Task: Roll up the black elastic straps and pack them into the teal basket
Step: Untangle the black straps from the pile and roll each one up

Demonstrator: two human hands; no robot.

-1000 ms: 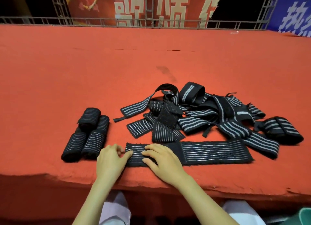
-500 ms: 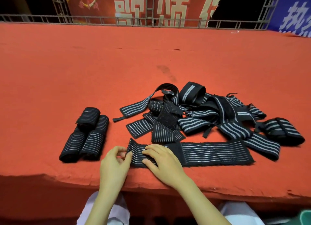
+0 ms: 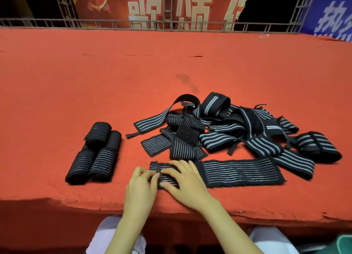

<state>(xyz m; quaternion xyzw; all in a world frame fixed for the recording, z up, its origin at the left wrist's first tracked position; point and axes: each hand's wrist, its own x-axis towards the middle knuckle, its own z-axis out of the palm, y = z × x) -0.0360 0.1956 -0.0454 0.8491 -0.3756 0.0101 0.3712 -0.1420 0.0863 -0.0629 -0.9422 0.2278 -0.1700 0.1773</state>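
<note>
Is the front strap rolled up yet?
Barely: the strap curls only at the end under the left hand and right hand; rest lies flat.

The left hand [image 3: 141, 187] and right hand [image 3: 187, 179] are left bare, arms too; pale white trousers [image 3: 266, 238] are worn.
</note>
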